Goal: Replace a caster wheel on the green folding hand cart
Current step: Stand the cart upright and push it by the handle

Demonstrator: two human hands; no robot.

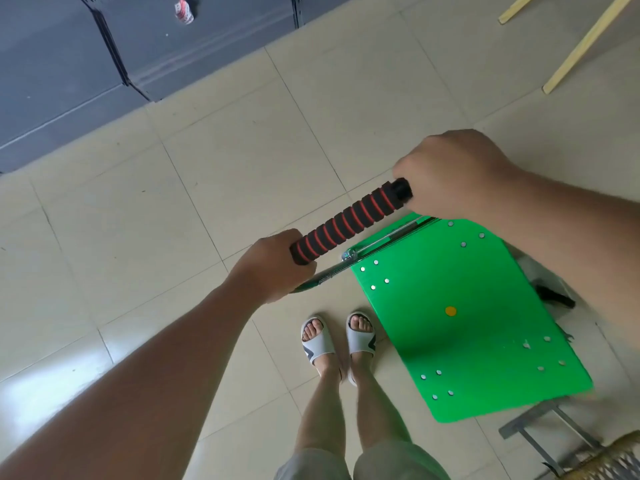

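Your left hand grips the lower-left end of the foam handle, with the fingers curled round it from below. Your right hand grips the upper-right end in a closed fist, covering the end of the bar. The handle is black with red rings and runs diagonally between the two hands.

Just beneath the handle, a silver bracket and thin metal rods meet the near edge of the green deck of the hand cart. The deck faces up toward you, tilted. It carries groups of small silver rivet heads near its corners and one orange dot near its middle. You cannot tell whether its far edge touches the floor.

Your feet, in white sandals, stand on the beige tiled floor, just to the left of the deck. A dark object shows past the deck's right edge. A grey metal frame lies beyond the deck's lower corner.

Well apart, at upper left, a red-and-white can sits on a dark grey surface. At upper right, pale wooden strips lie across the tiles.
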